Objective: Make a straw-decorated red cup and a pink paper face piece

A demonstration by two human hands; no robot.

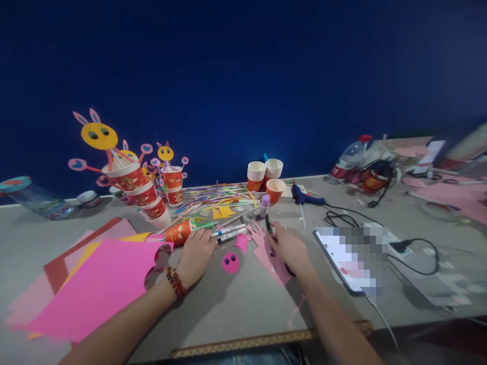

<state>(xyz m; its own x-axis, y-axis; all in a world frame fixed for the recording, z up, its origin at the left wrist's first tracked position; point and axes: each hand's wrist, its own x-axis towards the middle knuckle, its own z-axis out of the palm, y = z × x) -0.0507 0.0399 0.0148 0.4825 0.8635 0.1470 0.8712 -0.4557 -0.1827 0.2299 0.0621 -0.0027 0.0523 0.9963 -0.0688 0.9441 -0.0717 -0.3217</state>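
My right hand [288, 247] is closed around a slim black marker [268, 223], held over pink paper scraps [262, 251]. A dark object partly hidden beneath that hand cannot be made out. My left hand [197, 253], wearing a beaded bracelet, rests with its fingers laid forward by the mouth of a tipped orange paper cup [178, 232]. Several white-barrelled markers [230, 232] lie just beyond its fingertips. Between the hands, a bright pink paper disc [230, 262] with two dark eyes lies flat on the table.
Coloured paper sheets [102, 284] spread at left, below cup figures with yellow faces [99, 135]. Straws [213, 195], stacked cups [256, 175] and a blue glue gun [307, 196] lie behind. A phone [338, 261] and cables occupy the right. Another person's arm [470, 144] shows at far right.
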